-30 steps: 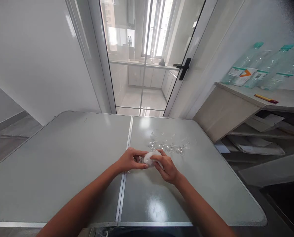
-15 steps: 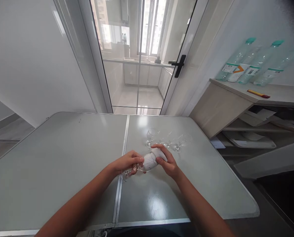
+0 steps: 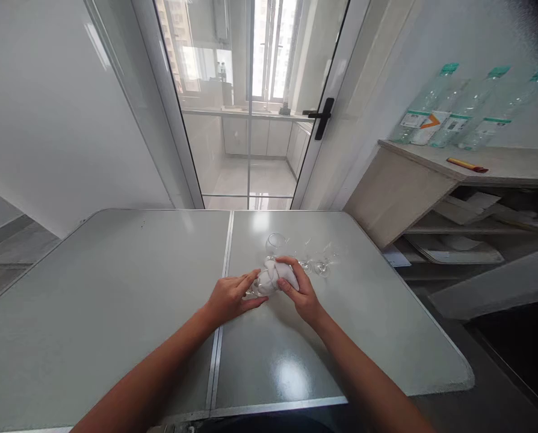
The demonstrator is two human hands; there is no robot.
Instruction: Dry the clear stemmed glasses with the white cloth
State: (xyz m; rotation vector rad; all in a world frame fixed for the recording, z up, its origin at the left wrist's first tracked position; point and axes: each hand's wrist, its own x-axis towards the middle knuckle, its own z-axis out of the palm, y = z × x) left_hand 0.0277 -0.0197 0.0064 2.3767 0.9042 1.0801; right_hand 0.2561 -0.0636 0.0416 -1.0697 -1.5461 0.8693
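My left hand point(image 3: 231, 298) is curled around a clear wine glass point(image 3: 253, 290), its thumb below and its fingers above. Most of the glass's stem and foot are hidden by that hand. A white cloth point(image 3: 269, 276) fills the bowl of the glass and bulges out at its mouth. My right hand point(image 3: 303, 291) grips the cloth at the mouth, thumb on the near side and fingers over the top. Just beyond my hands stand several more clear stemmed glasses, among them a round-bowled glass point(image 3: 275, 242) and a glass farther right point(image 3: 322, 268).
All this is on a grey-green table point(image 3: 129, 313) with a metal seam point(image 3: 215, 355). A glass door with a black handle point(image 3: 324, 118) lies behind it. To the right, a wooden shelf unit point(image 3: 413, 186) carries several plastic bottles point(image 3: 458, 123) and a yellow-red stick-like item point(image 3: 467, 165).
The held glass and cloth have shifted slightly away from me, and the glass has turned so its foot no longer shows. My left fingers have moved from the stem toward the bowl.
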